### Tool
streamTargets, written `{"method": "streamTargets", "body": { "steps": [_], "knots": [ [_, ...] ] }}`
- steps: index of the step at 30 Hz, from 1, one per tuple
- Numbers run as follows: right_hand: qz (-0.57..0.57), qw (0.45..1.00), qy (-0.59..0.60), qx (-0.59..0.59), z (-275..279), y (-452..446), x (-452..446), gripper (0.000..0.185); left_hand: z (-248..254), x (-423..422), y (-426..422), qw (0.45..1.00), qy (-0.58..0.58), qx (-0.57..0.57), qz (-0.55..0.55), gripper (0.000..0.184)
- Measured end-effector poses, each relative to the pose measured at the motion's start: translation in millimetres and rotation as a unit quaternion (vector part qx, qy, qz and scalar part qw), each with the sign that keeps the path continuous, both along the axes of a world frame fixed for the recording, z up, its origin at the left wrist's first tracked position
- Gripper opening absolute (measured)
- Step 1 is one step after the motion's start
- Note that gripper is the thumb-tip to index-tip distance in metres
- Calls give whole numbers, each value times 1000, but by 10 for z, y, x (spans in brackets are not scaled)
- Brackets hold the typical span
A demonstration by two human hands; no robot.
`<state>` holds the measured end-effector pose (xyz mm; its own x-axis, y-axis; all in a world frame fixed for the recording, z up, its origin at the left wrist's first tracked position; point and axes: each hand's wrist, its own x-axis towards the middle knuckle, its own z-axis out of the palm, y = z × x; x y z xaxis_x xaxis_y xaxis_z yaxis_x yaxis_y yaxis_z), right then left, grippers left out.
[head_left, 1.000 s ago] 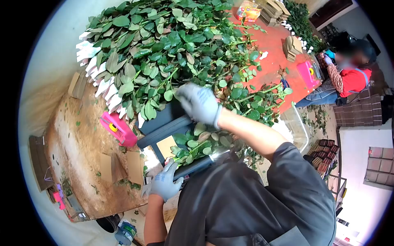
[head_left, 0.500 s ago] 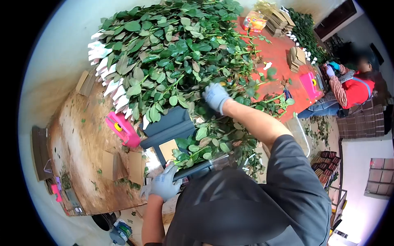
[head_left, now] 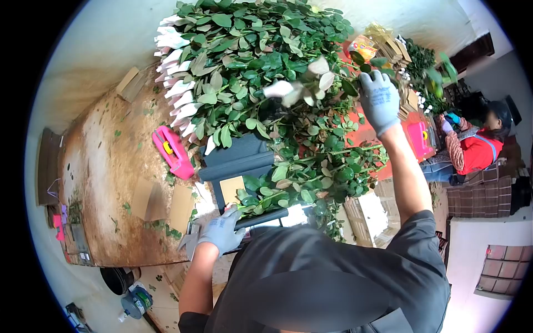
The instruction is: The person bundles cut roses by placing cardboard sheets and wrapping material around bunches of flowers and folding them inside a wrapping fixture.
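My right hand (head_left: 380, 100), in a grey glove, is raised at the right of the leafy pile, its fingers curled round a leafy stem (head_left: 322, 82) whose pale wrapped end points left and is blurred. My left hand (head_left: 222, 230), also gloved, rests at the lower edge of the dark padded holder (head_left: 239, 161), its fingers closed by the stem ends; what they grip is hidden. Leafy stems (head_left: 277, 194) lie across the holder above a piece of cardboard (head_left: 232, 190). Behind is the large pile of green stems (head_left: 250, 61) with white-wrapped ends at its left.
A pink tape dispenser (head_left: 173, 152) and folded cardboard (head_left: 180, 208) lie on the stained table (head_left: 100, 183). On the red table (head_left: 363, 133) stand another pink dispenser (head_left: 419, 139) and cardboard stacks (head_left: 410, 100). A co-worker in red (head_left: 480, 150) sits at the far right.
My right hand has moved from the pile to the upper right and now has a stem in it. My left hand stays by the holder. The camera view has shifted.
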<state>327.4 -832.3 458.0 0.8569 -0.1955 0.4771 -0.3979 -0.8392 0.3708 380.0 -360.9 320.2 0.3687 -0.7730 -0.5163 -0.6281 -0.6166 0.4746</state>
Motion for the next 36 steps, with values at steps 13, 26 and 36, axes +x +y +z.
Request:
{"method": "streamTargets", "body": {
  "steps": [13,26,36],
  "knots": [
    [166,834,447,278,-1618,1603,-424,19,17,3,-20,1000,12,16,22,54],
    [278,843,378,265,-1362,2611,170,23,-32,0,-22,999,22,5,36,56],
    [343,779,390,352,-2074,2566,367,42,50,214,26,999,36,-4,-10,68]
  ]
}}
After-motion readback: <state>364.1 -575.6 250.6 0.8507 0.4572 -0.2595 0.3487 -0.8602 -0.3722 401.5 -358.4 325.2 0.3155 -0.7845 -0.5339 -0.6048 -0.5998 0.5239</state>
